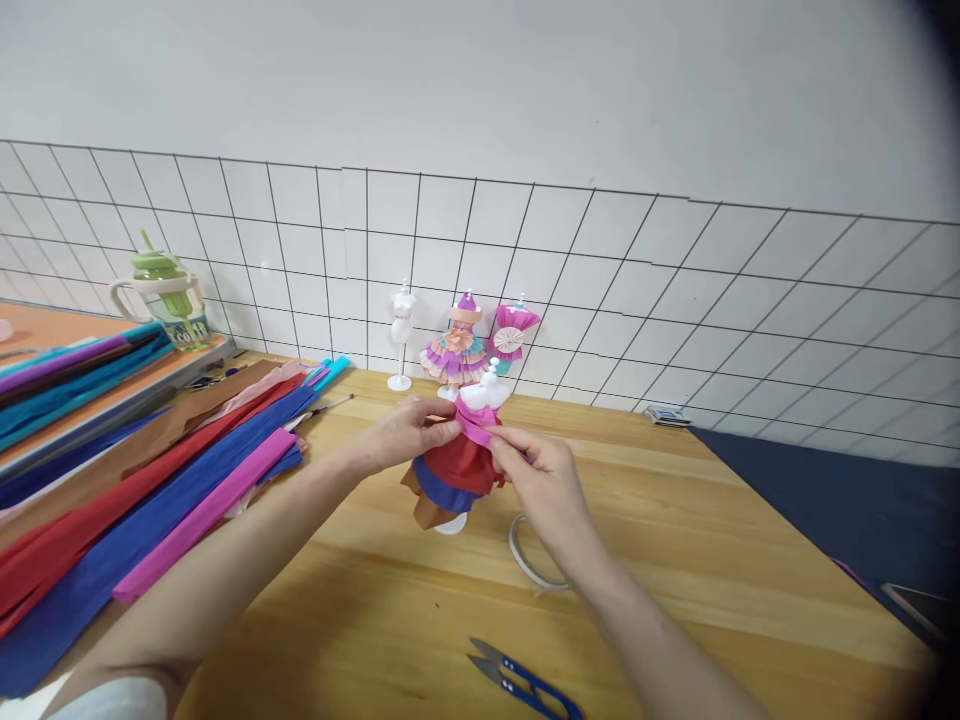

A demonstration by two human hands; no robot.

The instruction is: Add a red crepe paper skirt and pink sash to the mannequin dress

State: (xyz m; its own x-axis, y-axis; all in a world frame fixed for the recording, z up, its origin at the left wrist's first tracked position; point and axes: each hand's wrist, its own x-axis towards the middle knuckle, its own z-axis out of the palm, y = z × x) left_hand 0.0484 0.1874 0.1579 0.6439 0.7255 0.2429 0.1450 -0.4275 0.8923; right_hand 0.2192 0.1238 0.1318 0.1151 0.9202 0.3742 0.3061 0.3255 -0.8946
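Observation:
A small white mannequin [485,388] stands mid-table in a layered red, blue and brown crepe paper skirt [455,475]. A pink paper strip [474,422] crosses its waist. My left hand [409,432] pinches the strip's left end beside the mannequin. My right hand [534,470] pinches the strip's right end, fingers pressed together at the waist. Both hands touch the figure from either side.
Long crepe paper rolls [150,480] in blue, red, pink and brown lie at the left. Blue thread snips [525,680] rest near the front edge, a white tape ring [529,558] by my right wrist. Three more mannequins [457,345] stand at the tiled wall; a green cup [161,300] far left.

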